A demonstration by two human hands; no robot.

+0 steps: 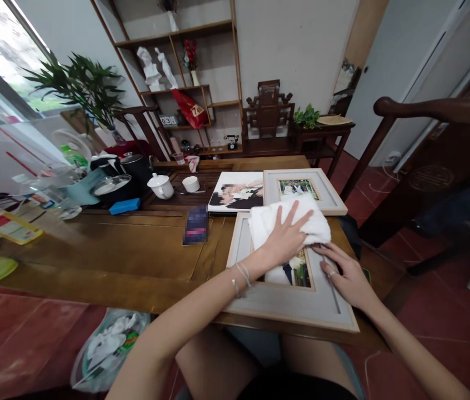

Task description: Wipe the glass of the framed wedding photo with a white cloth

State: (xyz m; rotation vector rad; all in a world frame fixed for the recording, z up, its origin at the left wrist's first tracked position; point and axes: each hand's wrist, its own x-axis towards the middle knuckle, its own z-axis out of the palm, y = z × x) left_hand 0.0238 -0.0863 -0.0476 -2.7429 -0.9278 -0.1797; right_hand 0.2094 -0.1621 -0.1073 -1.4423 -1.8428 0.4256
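On your bench (pixel 155 250): cloth (pixel 317 218) partly hides near frame (pixel 324 303)
Left hand (pixel 285 238): splayed on cloth
Right hand (pixel 346 276): touching frame, grip unclear

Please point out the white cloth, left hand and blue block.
White cloth (pixel 319 223): head view, right side.
Left hand (pixel 287 239): head view, back of the hand.
Blue block (pixel 125 206): head view, near side.

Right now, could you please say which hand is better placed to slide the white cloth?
Probably the left hand, spread on the white cloth; the right hand is at the right side of the nearer frame.
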